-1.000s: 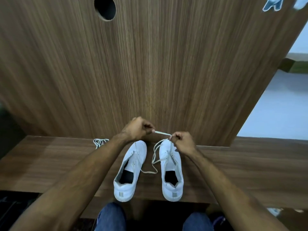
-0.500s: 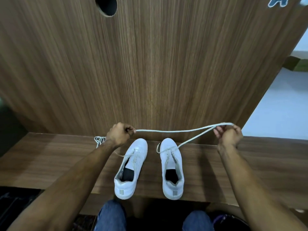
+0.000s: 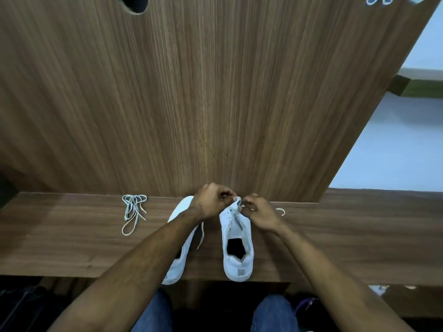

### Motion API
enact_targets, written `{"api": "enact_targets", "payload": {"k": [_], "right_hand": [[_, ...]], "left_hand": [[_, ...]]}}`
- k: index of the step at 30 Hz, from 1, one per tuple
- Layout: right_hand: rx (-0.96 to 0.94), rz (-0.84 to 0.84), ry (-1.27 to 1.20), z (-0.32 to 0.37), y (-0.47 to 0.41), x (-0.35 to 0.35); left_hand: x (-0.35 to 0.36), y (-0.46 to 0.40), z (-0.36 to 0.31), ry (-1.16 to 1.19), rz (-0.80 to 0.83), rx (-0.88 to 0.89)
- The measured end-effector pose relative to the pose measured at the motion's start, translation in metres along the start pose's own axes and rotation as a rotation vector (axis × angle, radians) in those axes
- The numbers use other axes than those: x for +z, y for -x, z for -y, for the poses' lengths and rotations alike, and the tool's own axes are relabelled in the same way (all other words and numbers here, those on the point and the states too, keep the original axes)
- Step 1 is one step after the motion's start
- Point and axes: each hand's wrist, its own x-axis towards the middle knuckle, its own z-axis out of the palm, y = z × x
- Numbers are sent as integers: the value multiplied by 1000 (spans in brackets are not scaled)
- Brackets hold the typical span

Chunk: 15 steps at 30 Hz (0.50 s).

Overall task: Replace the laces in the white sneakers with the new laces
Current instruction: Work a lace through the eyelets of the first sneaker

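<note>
Both hands, left hand [image 3: 211, 203] and right hand [image 3: 260, 215], pinching lace [image 3: 280, 210] together at toe of right sneaker [image 3: 237, 245] on table [image 3: 72, 248]; light, limp, probably slippery, best gripped near stiff tip, shoe steadied.

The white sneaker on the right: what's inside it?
Inside the right white leather sneaker only a dark opening shows at the heel. The toe end is covered by both hands, left and right, gripping a white lace.

Both hands [image 3: 236, 207] at the right sneaker's [image 3: 237, 240] toe, lace [image 3: 281, 211] in grip.
</note>
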Motion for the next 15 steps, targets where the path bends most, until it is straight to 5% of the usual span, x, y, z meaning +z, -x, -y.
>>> {"api": "enact_targets", "payload": {"k": [8,15], "right_hand": [[192,-256,420,-33,10,-30],[594,-470,341,-90,28,-66]], "left_hand": [[-16,16,36,-182,17,-103],[-22,32,55,-166,-32,-178]]}}
